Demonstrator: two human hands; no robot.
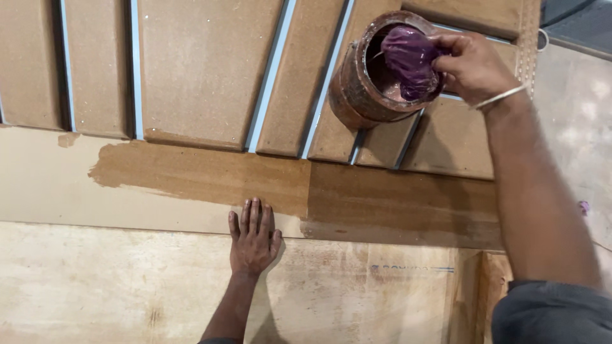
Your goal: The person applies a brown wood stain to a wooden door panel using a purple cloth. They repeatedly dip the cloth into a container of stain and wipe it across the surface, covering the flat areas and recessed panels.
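My right hand (472, 64) grips a wadded purple cloth (408, 57) and holds it inside the mouth of a stain-crusted brown can (360, 86). The can rests tilted on raised brown wooden panels (204, 70). My left hand (254, 234) lies flat, fingers together, on a pale board's edge just below a wet dark-brown stained strip (357, 194). The strip's left end (159, 172) is lighter and streaky.
Blue strips (271, 76) run between the raised panels. A pale, worn plywood sheet (127, 286) lies below the stained board. A wooden box edge (484, 293) sits at lower right. Grey concrete floor (574, 114) shows on the right.
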